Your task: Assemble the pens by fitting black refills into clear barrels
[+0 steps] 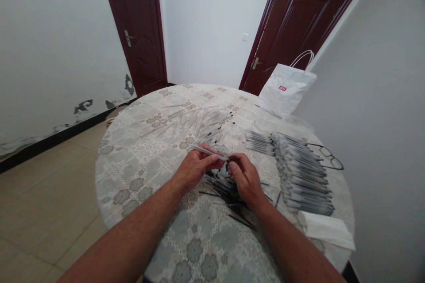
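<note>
My left hand [195,166] pinches a clear pen barrel [207,151] that lies across its fingertips and points right. My right hand [244,177] meets the barrel's right end, fingers closed on it; anything else in those fingers is hidden. Both hands hover over a loose pile of thin black refills [229,194] on the round table [139,163]. Beyond the hands lies a heap of clear empty barrels [195,121]. To the right, assembled pens [302,172] lie in long neat rows.
A white paper bag [285,88] stands at the table's far right edge. Black glasses [327,157] lie beside the pen rows, and a folded white sheet [327,230] rests near the front right. Two dark doors [139,31] and tiled floor [43,203] surround the table.
</note>
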A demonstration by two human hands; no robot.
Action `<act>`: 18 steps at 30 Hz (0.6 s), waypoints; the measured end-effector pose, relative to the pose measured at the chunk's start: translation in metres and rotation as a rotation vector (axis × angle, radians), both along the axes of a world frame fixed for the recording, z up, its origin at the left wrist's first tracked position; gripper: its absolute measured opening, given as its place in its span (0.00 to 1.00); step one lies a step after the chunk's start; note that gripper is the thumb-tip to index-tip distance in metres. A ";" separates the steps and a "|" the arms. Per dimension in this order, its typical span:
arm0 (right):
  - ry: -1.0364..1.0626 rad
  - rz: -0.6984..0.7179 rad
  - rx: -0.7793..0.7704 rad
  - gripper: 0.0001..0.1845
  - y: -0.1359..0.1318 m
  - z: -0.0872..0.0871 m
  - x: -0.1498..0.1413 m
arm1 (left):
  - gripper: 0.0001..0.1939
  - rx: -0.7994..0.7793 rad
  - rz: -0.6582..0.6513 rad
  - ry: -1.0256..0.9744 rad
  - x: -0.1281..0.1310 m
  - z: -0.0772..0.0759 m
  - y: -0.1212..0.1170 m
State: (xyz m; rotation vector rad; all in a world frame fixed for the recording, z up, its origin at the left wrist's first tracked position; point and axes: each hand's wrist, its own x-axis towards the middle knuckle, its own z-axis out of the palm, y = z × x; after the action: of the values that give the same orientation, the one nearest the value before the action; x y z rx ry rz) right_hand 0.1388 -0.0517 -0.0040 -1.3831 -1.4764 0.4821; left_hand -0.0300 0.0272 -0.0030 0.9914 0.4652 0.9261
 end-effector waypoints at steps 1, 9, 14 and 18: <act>-0.010 -0.008 0.017 0.13 -0.001 0.001 -0.001 | 0.13 -0.003 -0.002 -0.006 0.000 0.001 0.000; -0.164 0.046 -0.021 0.19 -0.001 0.003 0.000 | 0.11 0.045 -0.053 0.050 -0.001 -0.002 0.000; -0.065 0.033 -0.018 0.12 -0.002 -0.001 0.001 | 0.11 0.020 -0.041 0.027 -0.002 -0.001 0.000; -0.124 0.002 0.031 0.09 -0.003 0.000 0.000 | 0.12 0.006 -0.040 0.025 -0.002 0.002 -0.001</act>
State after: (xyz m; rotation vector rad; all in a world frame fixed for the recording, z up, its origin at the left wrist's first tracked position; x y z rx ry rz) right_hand 0.1387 -0.0549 -0.0041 -1.4080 -1.5785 0.3789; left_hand -0.0324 0.0258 -0.0008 1.0155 0.4618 0.8807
